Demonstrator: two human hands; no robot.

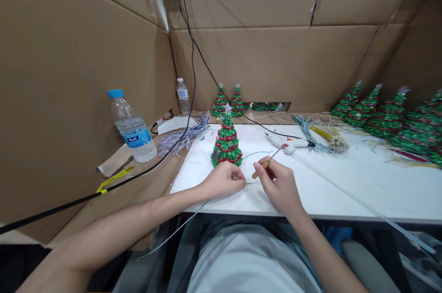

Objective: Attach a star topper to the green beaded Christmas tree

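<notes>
My left hand [226, 180] is closed at the front of the white tabletop, its fingertips pinched on a thin wire [188, 222]. The wire trails from under the hand over the table edge, and a short dark end shows by the fingertips. My right hand [279, 184] grips a wooden-handled awl [261, 168], its thin metal shaft pointing away and to the right. Just behind my left hand stands a small green Christmas tree [227, 145] with red garlands and a silver star. A thin dark wire [255, 153] lies between tree and awl.
A white glue gun [288, 142] lies beyond the awl. Wire bundles [193, 129] are at left and right. More small trees [383, 108] stand at right and back. Two bottles [136, 134] stand left. A black cable [145, 174] crosses the left side; cardboard walls [258, 62] surround the table.
</notes>
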